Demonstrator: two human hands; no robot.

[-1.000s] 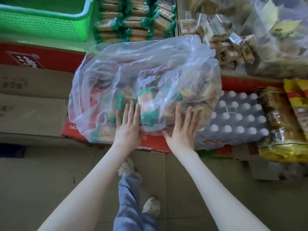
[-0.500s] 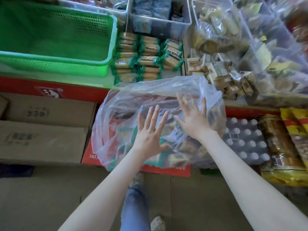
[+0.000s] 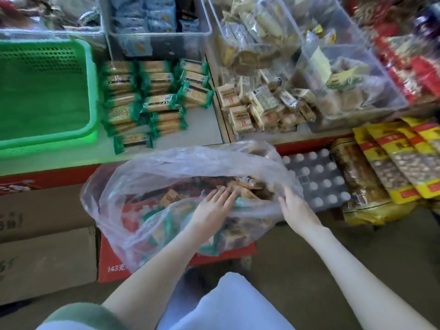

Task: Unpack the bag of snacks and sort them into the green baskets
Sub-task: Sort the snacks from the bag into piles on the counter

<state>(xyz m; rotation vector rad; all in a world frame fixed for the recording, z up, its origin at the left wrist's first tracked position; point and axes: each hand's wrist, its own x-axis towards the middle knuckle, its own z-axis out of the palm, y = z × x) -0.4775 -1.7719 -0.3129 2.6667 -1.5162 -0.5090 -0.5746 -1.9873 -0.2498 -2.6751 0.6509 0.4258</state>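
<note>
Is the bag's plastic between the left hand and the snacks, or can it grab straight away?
Nothing visible is in the way. The left hand reaches through the open mouth of the bag, its fingers straight and on the snacks. The right hand holds the rim at the right.

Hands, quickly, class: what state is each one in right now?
Left hand: open, fingers straight on the snacks.
Right hand: gripping the plastic bag at its rim.

bag (image 3: pixel 152 184) mouth now open, left hand (image 3: pixel 214 207) moved inside among snacks (image 3: pixel 172 196), right hand (image 3: pixel 296 207) now pinching its rim
</note>
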